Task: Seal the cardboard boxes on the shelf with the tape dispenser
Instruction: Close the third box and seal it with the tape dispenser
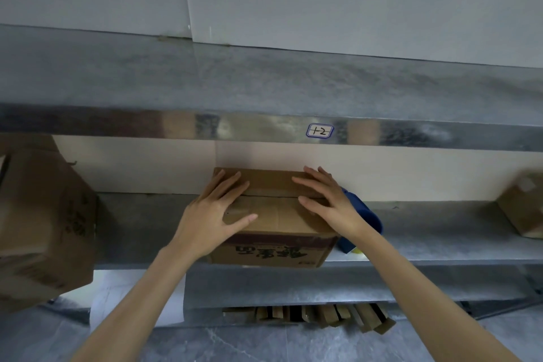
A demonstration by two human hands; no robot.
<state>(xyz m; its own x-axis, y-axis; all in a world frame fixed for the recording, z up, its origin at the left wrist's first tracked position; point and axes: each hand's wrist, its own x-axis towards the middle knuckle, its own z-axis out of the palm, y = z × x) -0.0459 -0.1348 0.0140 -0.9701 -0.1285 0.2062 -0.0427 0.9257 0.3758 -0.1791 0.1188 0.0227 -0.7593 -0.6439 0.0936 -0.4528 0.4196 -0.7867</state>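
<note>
The cardboard box (pixel 274 219) sits on the shelf (pixel 440 232), flaps folded down, their seam running left to right. Both hands press flat on its top, left hand (pixel 210 216) on the left half, right hand (pixel 333 204) on the right, each grip spread wide and clamped on nothing. The blue tape dispenser (pixel 367 214) lies just right of the box (partly hidden behind the right wrist), so the right hand is plainly nearer to it.

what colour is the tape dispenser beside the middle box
The plastic tape dispenser is dark blue; head view shows it best.
</note>
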